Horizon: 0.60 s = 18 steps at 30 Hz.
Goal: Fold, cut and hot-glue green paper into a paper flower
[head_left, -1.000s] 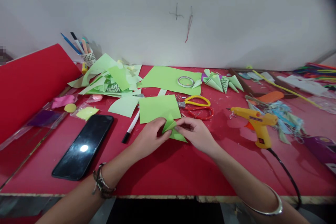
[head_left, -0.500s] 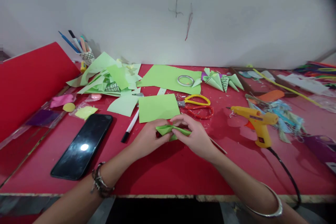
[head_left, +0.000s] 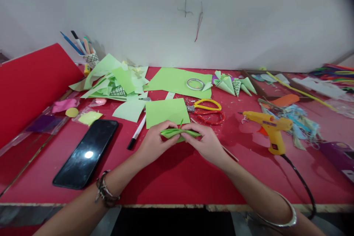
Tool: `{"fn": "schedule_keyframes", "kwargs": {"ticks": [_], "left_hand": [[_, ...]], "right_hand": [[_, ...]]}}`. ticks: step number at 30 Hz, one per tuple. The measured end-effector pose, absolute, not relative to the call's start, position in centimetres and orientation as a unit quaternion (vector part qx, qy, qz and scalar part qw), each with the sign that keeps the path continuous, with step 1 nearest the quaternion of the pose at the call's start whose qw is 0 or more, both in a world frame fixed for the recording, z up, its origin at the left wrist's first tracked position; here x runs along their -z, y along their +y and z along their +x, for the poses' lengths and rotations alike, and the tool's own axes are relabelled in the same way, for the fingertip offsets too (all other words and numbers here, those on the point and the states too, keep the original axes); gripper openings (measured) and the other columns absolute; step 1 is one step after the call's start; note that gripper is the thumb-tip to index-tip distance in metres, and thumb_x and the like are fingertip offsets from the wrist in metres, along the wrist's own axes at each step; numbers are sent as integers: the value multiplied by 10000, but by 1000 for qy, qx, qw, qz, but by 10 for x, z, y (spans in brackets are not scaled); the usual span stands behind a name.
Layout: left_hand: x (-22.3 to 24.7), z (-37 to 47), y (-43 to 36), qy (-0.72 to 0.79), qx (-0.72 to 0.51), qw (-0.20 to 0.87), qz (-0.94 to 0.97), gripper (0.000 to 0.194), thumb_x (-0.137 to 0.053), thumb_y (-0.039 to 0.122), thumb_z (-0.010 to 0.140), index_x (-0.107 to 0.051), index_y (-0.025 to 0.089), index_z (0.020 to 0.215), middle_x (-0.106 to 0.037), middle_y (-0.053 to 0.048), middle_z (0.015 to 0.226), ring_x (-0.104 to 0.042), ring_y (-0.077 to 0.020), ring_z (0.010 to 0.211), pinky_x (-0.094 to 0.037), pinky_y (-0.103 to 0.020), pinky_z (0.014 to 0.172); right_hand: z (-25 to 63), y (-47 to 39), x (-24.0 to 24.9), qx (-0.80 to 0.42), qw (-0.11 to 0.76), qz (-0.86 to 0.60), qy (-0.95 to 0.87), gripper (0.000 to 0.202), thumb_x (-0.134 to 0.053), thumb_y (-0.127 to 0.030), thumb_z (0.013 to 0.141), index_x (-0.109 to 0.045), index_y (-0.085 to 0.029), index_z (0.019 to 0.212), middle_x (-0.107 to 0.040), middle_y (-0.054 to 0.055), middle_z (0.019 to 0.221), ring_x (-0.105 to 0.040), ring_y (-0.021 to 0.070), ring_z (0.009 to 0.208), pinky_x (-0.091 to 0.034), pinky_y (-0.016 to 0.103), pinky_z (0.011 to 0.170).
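A folded piece of green paper (head_left: 172, 132) is pinched between my two hands over the red table. My left hand (head_left: 156, 143) grips its left side, thumb in front and fingers behind. On the other side my right hand (head_left: 204, 143) pinches it near the middle, the two thumbs almost meeting. Thin folded layers spread out sideways, and a small point sticks up at the centre. Just behind my hands lies a flat green paper rectangle (head_left: 167, 111). Scissors (head_left: 208, 105) with one yellow and one red handle rest beside that rectangle, partly covered by it.
A black phone (head_left: 86, 154) and a marker (head_left: 137, 132) lie to the left. Paper scraps (head_left: 110, 81) are heaped at the back left. Folded paper cones (head_left: 226, 84) sit at the back. On the right is a yellow glue gun (head_left: 272, 129) with its cord running off the table edge.
The folded paper has been turned between my fingers; its layers now look flatter and a point stands up at its centre. My hands stay in nearly the same place.
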<state>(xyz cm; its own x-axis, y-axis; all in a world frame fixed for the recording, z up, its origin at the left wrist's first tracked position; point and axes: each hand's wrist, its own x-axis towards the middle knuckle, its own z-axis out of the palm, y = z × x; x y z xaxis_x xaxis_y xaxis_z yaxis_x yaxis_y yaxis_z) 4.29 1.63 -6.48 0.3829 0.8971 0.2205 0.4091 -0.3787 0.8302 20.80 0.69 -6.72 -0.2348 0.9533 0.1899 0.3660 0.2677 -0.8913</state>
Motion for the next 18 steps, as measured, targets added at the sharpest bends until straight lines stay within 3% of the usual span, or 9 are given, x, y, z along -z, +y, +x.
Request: {"fn": "schedule_keyframes", "kwargs": {"ticks": [14, 18], "left_hand": [[60, 44, 16, 447, -328, 389, 736, 135, -508, 272, 753, -580, 161, 772, -604, 12, 736, -538, -108, 694, -398, -194, 621], [60, 44, 17, 460, -320, 397, 727, 128, -511, 244, 737, -582, 149, 786, -612, -1, 770, -537, -111, 691, -395, -195, 599]], "right_hand": [[207, 5, 67, -345, 389, -473, -711, 47, -535, -219, 740, -564, -182, 742, -591, 6, 717, -538, 121, 671, -420, 227, 603], [209, 6, 66, -306, 420, -462, -719, 85, -552, -188, 718, -544, -182, 802, -539, 23, 808, -524, 125, 741, -432, 240, 649]]}}
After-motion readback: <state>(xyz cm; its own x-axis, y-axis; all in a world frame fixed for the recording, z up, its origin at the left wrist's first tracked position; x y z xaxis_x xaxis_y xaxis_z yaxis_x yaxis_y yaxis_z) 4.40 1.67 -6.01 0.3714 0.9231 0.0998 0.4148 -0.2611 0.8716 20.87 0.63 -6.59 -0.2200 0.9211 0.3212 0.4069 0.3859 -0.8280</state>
